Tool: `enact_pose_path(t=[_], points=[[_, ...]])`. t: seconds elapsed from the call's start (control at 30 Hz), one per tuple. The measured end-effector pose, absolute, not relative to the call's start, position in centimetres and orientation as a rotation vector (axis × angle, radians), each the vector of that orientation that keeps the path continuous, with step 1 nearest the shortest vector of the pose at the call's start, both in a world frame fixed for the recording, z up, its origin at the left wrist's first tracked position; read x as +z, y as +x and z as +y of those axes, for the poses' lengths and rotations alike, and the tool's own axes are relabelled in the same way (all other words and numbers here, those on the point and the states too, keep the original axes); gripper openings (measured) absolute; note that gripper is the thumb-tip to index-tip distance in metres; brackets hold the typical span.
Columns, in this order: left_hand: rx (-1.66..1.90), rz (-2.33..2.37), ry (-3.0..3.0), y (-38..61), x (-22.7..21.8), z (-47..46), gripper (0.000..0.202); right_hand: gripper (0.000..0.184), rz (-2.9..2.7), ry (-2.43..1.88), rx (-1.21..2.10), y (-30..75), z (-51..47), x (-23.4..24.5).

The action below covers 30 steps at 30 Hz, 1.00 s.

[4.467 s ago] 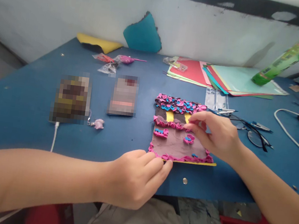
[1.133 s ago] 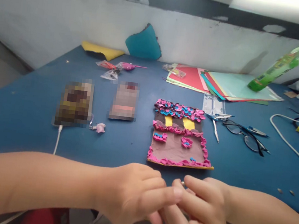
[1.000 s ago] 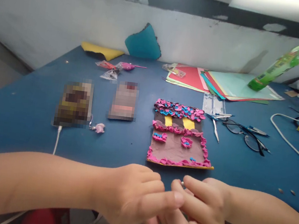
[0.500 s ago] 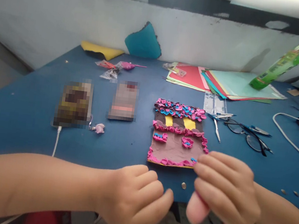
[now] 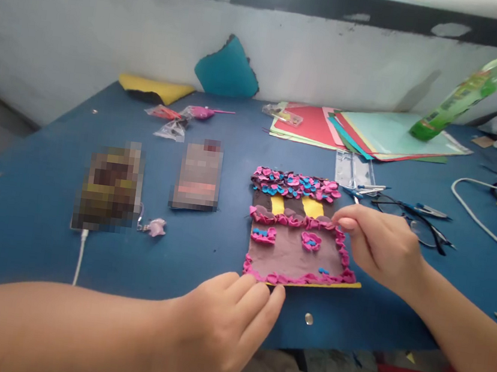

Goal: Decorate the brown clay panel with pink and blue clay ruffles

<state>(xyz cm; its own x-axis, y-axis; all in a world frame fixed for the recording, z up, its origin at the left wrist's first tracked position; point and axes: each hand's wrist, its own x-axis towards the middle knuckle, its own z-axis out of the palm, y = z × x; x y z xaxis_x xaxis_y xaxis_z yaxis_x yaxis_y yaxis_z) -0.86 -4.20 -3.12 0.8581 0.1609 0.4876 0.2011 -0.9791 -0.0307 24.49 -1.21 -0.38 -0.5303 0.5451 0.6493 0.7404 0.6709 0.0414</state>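
Note:
A flat clay picture (image 5: 297, 255) lies on the blue table, with pink ruffled borders, small pink and blue shapes, yellow blocks and a thick flowery band on top. At its lower left edge, my left hand (image 5: 226, 325) rests with curled fingers touching the border; whatever is under the fingertips is hidden. My right hand (image 5: 379, 244) pinches with thumb and forefinger at the right side, by the middle ruffle. Anything between those fingertips is too small to make out. A yellow strip shows along the picture's bottom edge.
Left stand two blurred phone-like slabs, one (image 5: 110, 187) with a white cable, and a pink charm (image 5: 156, 227). Behind are coloured papers (image 5: 382, 133) and a tilted green bottle (image 5: 472, 93). Glasses (image 5: 424, 229) and compasses (image 5: 431, 211) lie right. A small shiny disc (image 5: 309, 319) sits near the front edge.
My right hand has moved up and away from the near edge to the picture's right side, now pinching. My left hand has come to the picture's lower edge.

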Motion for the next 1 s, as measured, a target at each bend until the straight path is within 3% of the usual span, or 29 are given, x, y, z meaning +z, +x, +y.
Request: enact_pose_path(t=[0.13,0.73,1.0], points=[[-0.769,-0.271,-2.963,-0.83,-3.35,-4.09,0.039,0.009,-2.262,-1.017,-0.201,24.54,-1.17,-0.92],[-0.693,-0.277,-3.022,-0.84,-3.55,-3.99,0.038,0.041,-2.27,-1.069,0.274,24.29,-1.37,-0.85],[-0.684,-0.261,-3.037,-0.95,-3.45,-3.91,0.039,0.043,-2.278,-1.015,0.365,24.36,-1.53,-1.02]])
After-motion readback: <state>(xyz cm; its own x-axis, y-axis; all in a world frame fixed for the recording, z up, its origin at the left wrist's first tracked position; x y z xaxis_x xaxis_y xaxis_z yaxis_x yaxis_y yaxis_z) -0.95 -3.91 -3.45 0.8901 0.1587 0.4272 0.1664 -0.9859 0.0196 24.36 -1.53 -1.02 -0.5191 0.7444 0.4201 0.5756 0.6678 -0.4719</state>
